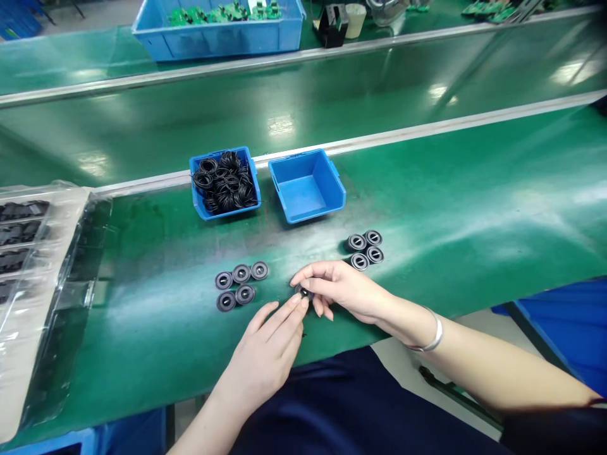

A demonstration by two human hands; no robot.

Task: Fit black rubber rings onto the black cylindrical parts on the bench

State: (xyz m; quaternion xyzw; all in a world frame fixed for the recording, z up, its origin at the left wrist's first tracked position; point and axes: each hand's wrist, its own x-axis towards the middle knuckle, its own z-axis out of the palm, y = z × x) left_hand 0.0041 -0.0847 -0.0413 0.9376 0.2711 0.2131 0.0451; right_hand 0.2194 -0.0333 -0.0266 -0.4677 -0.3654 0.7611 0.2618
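Note:
A small round black part with a dark, ring-shaped face (304, 292) is pinched in front of me by both hands. My right hand (346, 287) grips it between thumb and forefinger, with the other fingers curled below. The fingertips of my left hand (271, 347) press together on its near edge. Several like round black parts (241, 273) stand in two rows on the green bench, left of my hands. Another group of slotted round black parts (359, 261) stands just beyond my right wrist. My fingers partly cover the held part.
On the green bench (450, 208), a blue bin of coiled black cables (255, 205) stands beside an empty blue bin (308, 215). A clear plastic tray (71, 297) lies at left. Behind a raised ledge, a larger blue crate (218, 41) holds green boards.

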